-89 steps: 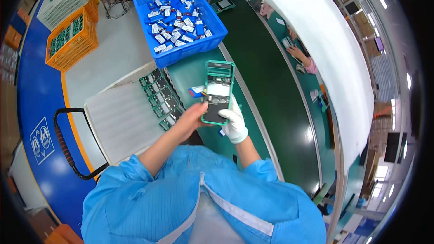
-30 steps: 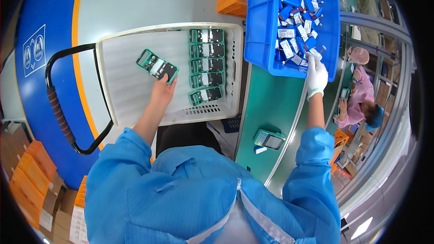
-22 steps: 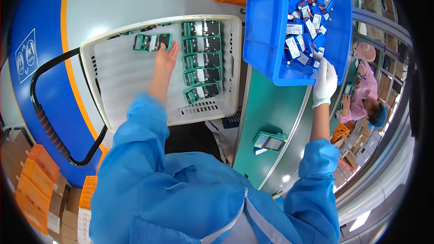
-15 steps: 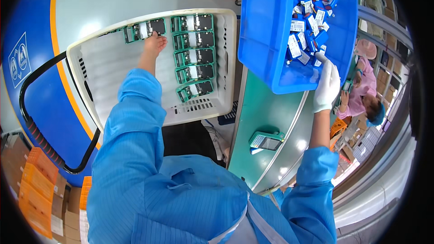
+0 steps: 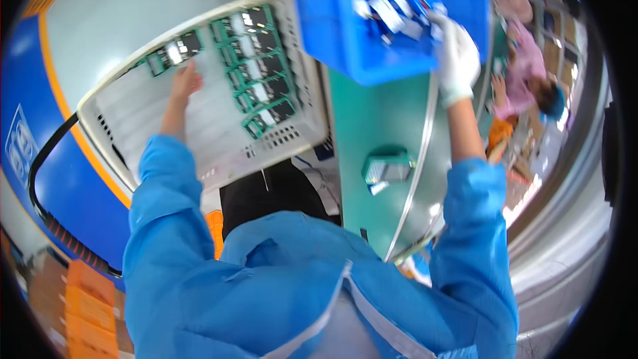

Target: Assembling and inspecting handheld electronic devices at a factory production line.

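1. Currently the left hand, toward ten o'clock, looks loosely relaxed, clamped on nothing visible; whether its fingertips touch the green-framed unit just above is too blurred to tell. A careless brush there could push that unit askew against the white crate, since it lies at the crate's far wall.

2. Likewise, the gloved right hand, at two o'clock, reaches into the blue bin with fingers close together among the battery packs. I cannot tell whether they are clamped on one. A slick glove and a jumbled heap could let a pack slip.

3. Leads, if caught between neighbouring packs, might drag a second one along or strain a connector; that is a judgement, as the wires are barely readable.

4. The column of units toward eleven o'clock sits closely packed, its nearest one slightly turned. A sleeve or wrist sweeping across could tip one onto another and scuff the exposed innards.

5. At three o'clock, a handheld terminal lies on the green worktop, a pack just beside it. The right forearm, passing nearby, might nudge either toward the metal edge.
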Demonstrator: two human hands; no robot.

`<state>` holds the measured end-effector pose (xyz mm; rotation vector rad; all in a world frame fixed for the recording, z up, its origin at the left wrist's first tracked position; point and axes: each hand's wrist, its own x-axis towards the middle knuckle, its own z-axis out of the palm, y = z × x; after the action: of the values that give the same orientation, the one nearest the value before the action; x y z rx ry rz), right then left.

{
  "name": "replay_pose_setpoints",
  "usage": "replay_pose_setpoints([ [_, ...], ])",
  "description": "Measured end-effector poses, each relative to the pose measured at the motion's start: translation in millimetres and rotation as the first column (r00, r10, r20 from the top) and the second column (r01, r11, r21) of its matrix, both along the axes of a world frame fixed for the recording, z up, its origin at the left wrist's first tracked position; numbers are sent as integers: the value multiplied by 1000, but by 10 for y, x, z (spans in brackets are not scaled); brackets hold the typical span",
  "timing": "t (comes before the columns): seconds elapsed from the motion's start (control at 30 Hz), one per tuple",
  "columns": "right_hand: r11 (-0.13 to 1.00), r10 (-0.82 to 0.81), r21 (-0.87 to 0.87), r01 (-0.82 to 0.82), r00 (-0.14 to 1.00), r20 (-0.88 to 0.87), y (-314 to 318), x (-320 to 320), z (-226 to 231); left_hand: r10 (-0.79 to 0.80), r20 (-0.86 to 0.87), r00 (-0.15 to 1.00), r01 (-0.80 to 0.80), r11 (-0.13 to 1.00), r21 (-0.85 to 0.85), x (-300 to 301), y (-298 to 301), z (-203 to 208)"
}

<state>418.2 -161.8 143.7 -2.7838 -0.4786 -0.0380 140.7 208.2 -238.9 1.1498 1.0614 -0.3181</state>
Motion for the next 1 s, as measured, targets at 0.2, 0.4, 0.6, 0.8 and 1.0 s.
replay_pose_setpoints([
  [0.2,986,160,50,-160,987,-6,133,-26,345,-225,-159,961,237,970,62,-835,-395,640],
  [0.4,735,179,668,117,917,-357,-589,-435,659,-331,-129,935,330,943,-29,-1688,-986,1387],
  [0.6,829,-508,169,532,845,-169,-2273,-2212,-143,-327,-122,937,322,945,-59,-1933,-1411,1983],
  [0.8,525,-760,-121,842,400,-512,-2039,-2654,-387,-391,-32,920,392,920,21,-1935,-1794,2548],
  [1.0,445,-729,-78,892,310,-611,-2214,-2457,-356,-385,85,919,390,918,-64,-1641,-2333,3139],
])
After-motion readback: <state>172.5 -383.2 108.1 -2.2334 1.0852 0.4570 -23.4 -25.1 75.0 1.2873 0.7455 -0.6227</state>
